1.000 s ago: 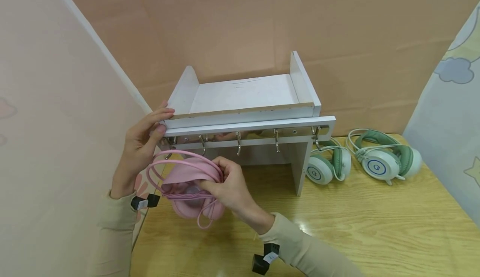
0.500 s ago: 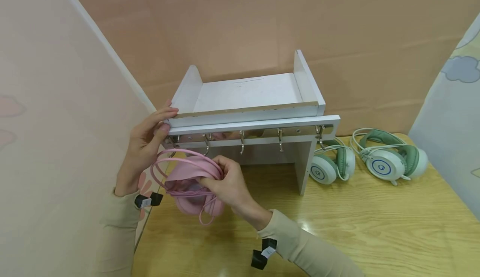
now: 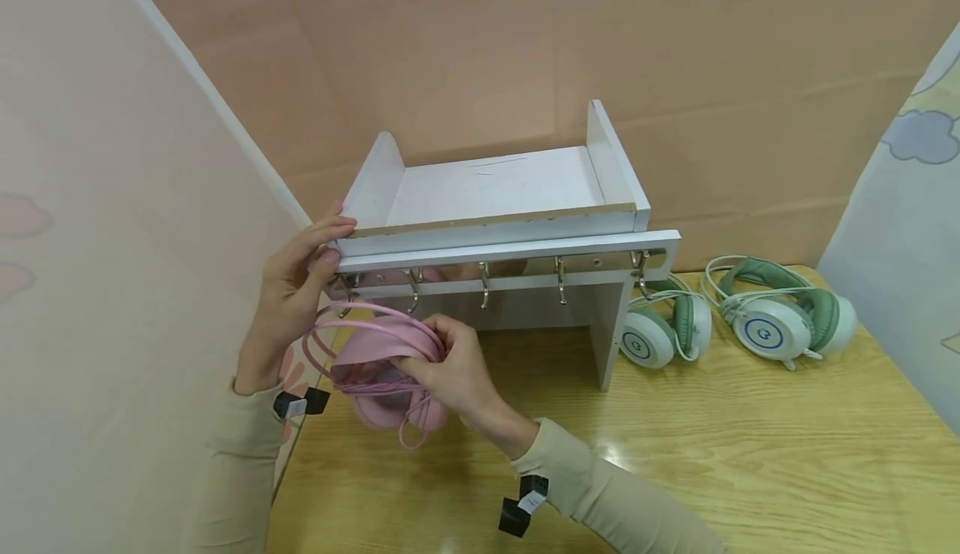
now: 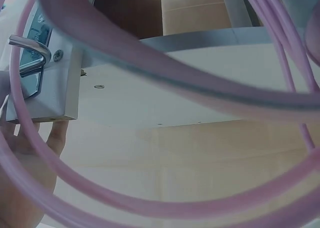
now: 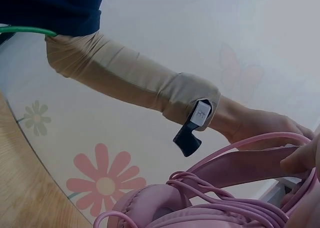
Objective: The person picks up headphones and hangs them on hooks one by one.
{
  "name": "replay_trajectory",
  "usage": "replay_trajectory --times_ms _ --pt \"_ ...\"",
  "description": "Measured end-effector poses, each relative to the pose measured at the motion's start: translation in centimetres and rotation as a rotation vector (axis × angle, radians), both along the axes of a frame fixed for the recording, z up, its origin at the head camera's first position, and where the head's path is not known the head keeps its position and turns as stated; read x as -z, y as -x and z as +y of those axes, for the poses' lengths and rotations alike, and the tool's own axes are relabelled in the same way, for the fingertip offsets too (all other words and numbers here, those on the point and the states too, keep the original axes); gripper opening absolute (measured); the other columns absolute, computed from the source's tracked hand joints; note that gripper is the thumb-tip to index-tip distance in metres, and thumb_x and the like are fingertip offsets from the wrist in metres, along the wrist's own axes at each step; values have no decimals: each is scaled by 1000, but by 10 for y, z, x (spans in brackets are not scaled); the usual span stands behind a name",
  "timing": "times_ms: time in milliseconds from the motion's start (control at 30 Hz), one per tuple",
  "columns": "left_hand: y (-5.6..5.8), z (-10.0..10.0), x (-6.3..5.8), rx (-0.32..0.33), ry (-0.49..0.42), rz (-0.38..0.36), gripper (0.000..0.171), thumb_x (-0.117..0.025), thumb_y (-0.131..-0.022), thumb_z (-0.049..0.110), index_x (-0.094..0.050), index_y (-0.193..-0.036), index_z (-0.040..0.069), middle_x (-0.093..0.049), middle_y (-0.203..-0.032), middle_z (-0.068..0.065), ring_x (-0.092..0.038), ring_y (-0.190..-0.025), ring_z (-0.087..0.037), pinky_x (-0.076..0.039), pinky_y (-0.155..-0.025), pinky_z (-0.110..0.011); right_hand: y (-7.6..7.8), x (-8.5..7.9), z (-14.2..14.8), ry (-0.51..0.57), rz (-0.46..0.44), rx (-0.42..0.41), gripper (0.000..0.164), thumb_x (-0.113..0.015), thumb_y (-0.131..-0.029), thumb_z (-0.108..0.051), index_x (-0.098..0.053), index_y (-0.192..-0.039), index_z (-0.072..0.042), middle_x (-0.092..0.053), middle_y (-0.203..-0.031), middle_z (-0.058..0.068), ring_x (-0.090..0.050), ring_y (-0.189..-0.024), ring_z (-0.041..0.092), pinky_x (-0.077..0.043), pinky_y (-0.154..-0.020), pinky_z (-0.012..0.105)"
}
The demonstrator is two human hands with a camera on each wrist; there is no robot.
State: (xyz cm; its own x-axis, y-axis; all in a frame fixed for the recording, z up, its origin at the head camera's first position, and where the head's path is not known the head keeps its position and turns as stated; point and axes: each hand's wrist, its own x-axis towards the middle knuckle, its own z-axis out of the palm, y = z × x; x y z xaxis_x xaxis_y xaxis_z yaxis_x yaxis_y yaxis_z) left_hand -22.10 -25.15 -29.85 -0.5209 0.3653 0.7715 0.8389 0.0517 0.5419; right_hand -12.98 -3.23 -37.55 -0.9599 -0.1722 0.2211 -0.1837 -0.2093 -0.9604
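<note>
A pair of pink headphones (image 3: 378, 339) with twin thin bands and a bundled cable hangs from my right hand (image 3: 463, 375), whose thumb and fingers pinch the padded headband. The ear cups (image 5: 150, 205) point down. My left hand (image 3: 288, 291) grips the left end of the white shelf's front rail (image 3: 517, 248), thumb in front and fingers over the top. The headphone bands lie just under the leftmost metal hook (image 3: 345, 291). In the left wrist view a thin pink band crosses in front of a hook (image 4: 37, 58); whether it rests on it I cannot tell.
Several metal hooks (image 3: 485, 283) line the rail. Two pairs of white-and-green headphones (image 3: 647, 337) lie on the wooden table (image 3: 750, 454), right of the shelf's side panel (image 3: 609, 329). A pale wall (image 3: 150, 287) stands close at the left.
The head view has shifted slightly. Over the last half second the headphones' thin bands have dipped a little. Both hands keep their hold.
</note>
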Motion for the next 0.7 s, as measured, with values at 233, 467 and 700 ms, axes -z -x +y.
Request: replay_trajectory --times_ms 233,467,700 --pt "2 5 2 17 -1 6 28 -53 -106 -7 -62 -131 -18 -70 -142 -6 -39 -158 -39 -26 -136 -50 1 5 1 -18 -20 34 21 -80 -83 -1 -70 -101 3 -69 -89 5 -60 -79 9 -52 -66 19" --pt "2 7 4 10 3 -2 28 -52 -106 -8 -62 -131 -18 -70 -143 -5 -38 -158 -40 -27 -136 -49 4 10 2 -29 -22 52 22 -80 -83 -2 -70 -102 4 -70 -89 5 -61 -79 9 -53 -67 19" --pt "-2 -1 0 -28 4 -3 29 -52 -104 -12 -63 -130 -18 -71 -141 -5 -41 -157 -36 -30 -135 -45 8 13 -5 -14 16 22 24 -80 -84 -3 -70 -106 5 -71 -94 12 -62 -79 7 -54 -68 18"
